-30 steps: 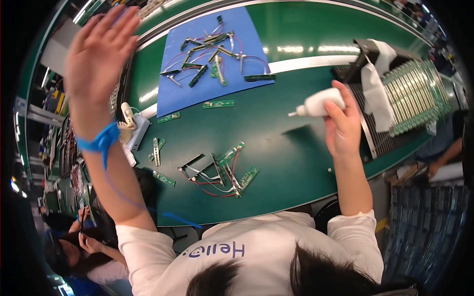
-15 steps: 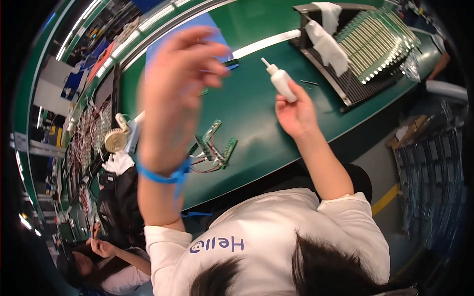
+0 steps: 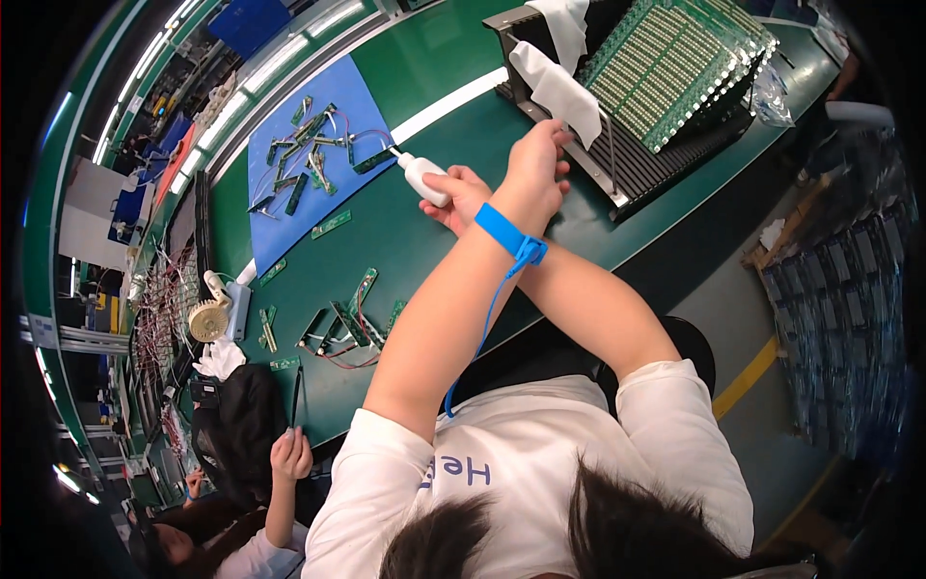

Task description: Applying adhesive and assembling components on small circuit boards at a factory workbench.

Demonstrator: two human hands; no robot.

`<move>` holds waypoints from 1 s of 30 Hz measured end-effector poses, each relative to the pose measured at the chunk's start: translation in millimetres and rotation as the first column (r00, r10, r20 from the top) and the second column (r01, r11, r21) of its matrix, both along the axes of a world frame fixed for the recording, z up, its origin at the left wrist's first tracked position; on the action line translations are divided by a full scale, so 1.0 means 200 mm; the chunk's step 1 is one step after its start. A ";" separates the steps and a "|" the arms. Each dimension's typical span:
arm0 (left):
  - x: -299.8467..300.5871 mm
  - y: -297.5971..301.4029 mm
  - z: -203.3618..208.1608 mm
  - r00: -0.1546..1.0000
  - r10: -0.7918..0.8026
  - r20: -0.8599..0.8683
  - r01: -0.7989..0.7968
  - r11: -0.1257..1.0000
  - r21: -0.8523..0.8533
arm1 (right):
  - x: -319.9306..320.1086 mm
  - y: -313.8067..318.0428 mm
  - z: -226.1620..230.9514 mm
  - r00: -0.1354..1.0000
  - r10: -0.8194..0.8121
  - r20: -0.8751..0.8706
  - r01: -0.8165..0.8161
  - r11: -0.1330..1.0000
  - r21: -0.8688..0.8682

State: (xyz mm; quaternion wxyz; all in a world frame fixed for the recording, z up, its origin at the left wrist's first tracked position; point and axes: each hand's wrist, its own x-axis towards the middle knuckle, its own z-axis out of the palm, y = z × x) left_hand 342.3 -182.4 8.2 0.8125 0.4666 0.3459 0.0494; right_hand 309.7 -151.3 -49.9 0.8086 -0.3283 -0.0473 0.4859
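Note:
My right hand (image 3: 463,198) is wrapped around a white squeeze bottle (image 3: 424,181) with a thin nozzle. The nozzle points up and left, close to the end of a small green circuit board (image 3: 374,161) at the edge of a blue mat (image 3: 362,87); whether they touch I cannot tell. My left forearm, with a blue wrist strap (image 3: 511,236), crosses over my right one. Curled fingers show on my left hand (image 3: 538,169), beside the black rack and a white cloth (image 3: 558,92) draped over it. What lies inside those fingers is hidden.
Several small wired boards (image 3: 313,145) lie on the mat, more (image 3: 362,314) on the green table (image 3: 453,314). A black ribbed rack (image 3: 666,154) bears a stack of green board panels (image 3: 670,72). At left stand a beige fan (image 3: 209,320) and a co-worker's hand (image 3: 291,454) holding a thin dark tool.
My left hand has swung right, across my right arm, to the rack's side. My right hand has carried the bottle left to the mat's edge. The view has shifted, showing more boards.

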 end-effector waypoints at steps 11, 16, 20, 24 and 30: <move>0.04 -0.08 -0.09 0.950 0.056 0.307 -0.058 0.998 -0.004 | -0.03 -0.03 0.05 0.999 0.038 0.029 -0.039 0.999 0.039; 0.04 -0.12 -0.07 0.925 0.034 0.379 -0.077 0.992 0.100 | -0.03 -0.04 0.06 1.000 0.008 0.007 -0.008 0.999 0.048; 0.05 -0.11 -0.12 0.921 0.034 0.387 -0.107 0.980 0.168 | -0.04 -0.02 0.04 0.998 0.027 0.055 -0.030 0.998 0.052; 0.04 -0.10 -0.12 0.974 -0.014 0.226 -0.031 0.980 0.195 | -0.02 -0.04 0.05 0.998 -0.026 0.057 0.021 0.996 0.086; -0.45 -0.08 0.09 0.901 -0.175 0.396 0.122 0.980 0.154 | 0.01 -0.06 0.06 0.999 -0.041 0.023 0.035 0.974 0.222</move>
